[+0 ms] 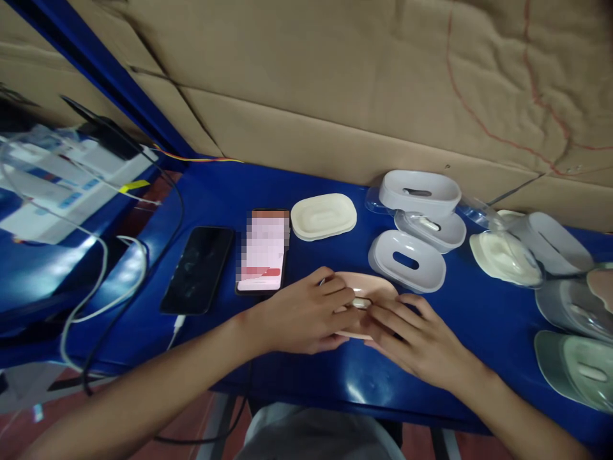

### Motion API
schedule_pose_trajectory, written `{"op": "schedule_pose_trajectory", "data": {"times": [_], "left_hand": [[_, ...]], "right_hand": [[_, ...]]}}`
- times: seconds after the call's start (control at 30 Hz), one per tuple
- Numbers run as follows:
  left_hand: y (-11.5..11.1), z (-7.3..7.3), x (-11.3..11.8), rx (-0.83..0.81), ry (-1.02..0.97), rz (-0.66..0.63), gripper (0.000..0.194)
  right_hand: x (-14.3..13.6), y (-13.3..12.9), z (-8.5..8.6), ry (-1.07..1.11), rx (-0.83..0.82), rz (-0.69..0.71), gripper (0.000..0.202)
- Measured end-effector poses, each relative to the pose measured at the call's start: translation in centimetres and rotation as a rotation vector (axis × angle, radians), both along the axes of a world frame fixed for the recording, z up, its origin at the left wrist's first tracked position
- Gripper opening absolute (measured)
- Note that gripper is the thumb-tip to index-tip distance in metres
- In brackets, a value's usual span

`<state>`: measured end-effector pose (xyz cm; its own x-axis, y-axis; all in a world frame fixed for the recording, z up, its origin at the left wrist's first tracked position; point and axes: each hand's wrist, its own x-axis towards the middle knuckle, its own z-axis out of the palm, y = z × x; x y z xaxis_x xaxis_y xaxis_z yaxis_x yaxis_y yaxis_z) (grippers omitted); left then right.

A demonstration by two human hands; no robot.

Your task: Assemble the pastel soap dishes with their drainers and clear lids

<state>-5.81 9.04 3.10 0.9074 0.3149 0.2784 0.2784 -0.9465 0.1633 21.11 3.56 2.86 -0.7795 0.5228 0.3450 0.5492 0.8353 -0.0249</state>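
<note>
A pink oval lid point(371, 282) with a small cream handle point(363, 303) at its middle is held just above the blue table's front part. My left hand point(313, 314) grips its left side, fingers curled over the top beside the handle. From the right, my right hand point(421, 332) closes on the other side, its fingertips touching near the handle. Both hands hide much of the lid. Behind it lie a pale grey oval piece with a slot point(427, 263) and a cream oval dish point(324, 217).
Left of my hands lie a lit phone point(263, 249) and a dark phone point(197, 271) with a white cable point(178, 324). More grey oval pieces point(421, 195), clear covers and a green oval box point(582, 370) stand at right. Brown cardboard point(311, 83) walls the back.
</note>
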Motion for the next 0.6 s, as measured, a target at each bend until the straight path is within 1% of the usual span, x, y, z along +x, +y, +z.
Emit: {"op": "schedule_pose_trajectory", "data": {"times": [0.1, 0.13, 0.17, 0.23, 0.3, 0.37, 0.47, 0.6], "left_hand": [[0.1, -0.1, 0.0, -0.024, -0.038, 0.001, 0.026], [0.1, -0.1, -0.1, -0.034, -0.055, 0.004, 0.027], [0.2, -0.2, -0.2, -0.049, -0.076, 0.008, 0.027], [0.3, -0.2, -0.4, -0.089, -0.138, 0.025, 0.030], [0.6, -0.2, -0.6, -0.120, -0.202, 0.053, 0.032], [0.8, -0.2, -0.8, -0.120, -0.237, 0.094, 0.027], [0.9, -0.3, -0.9, -0.090, -0.233, 0.120, 0.022], [0.8, -0.7, -0.6, -0.039, -0.189, 0.098, 0.023]], "right_hand": [[1.0, 0.6, 0.6, 0.099, -0.056, 0.033, 0.023], [1.6, 1.0, 1.0, 0.140, -0.062, 0.011, 0.024], [2.4, 1.6, 1.4, 0.169, -0.055, -0.045, 0.027], [4.0, 3.1, 2.1, 0.162, 0.001, -0.231, 0.032], [5.6, 5.0, 2.7, 0.080, 0.084, -0.418, 0.034], [6.8, 6.8, 2.9, -0.013, 0.175, -0.523, 0.032], [7.3, 8.9, 2.7, -0.152, 0.251, -0.561, 0.037], [6.3, 9.9, 2.8, -0.326, 0.336, -0.545, 0.051]]}}
